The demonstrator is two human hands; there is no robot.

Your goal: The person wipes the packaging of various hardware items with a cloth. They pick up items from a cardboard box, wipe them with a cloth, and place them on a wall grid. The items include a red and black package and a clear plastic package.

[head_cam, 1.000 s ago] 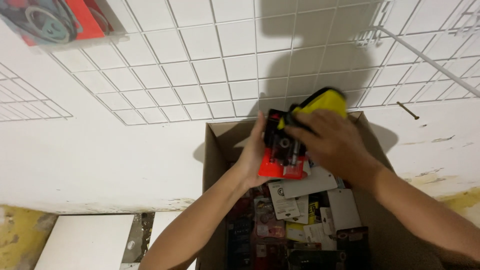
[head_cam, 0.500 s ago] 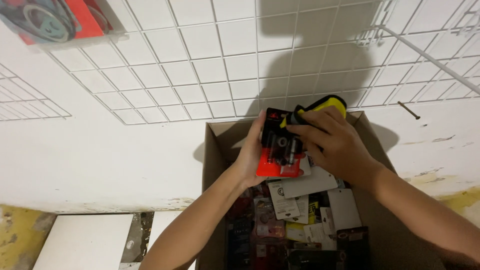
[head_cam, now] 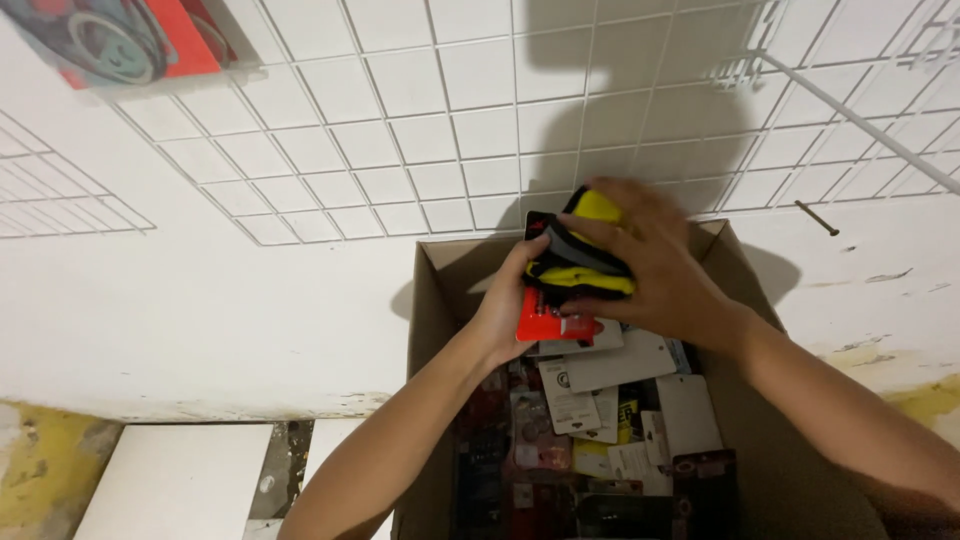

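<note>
Right hand point(head_cam: 665, 270) spread over yellow-and-black packaged item point(head_cam: 580, 255), fingers curled across its top and front, gripping it. Left hand point(head_cam: 512, 305) cupped against same item's left side, thumb up on black edge, red card backing point(head_cam: 550, 322) showing below. Item held above open cardboard box point(head_cam: 430, 300), box full of small carded packages point(head_cam: 600, 400). White wire grid panel point(head_cam: 400, 150) on wall behind.

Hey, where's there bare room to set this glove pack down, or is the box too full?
The cardboard box is crowded: carded packs fill it between the forearms. Both the left hand and right hand hold the yellow and black glove pack over its far end. Bare patches: the white slab left of the box, and the pale ledge between the box and the wire grid.
</note>
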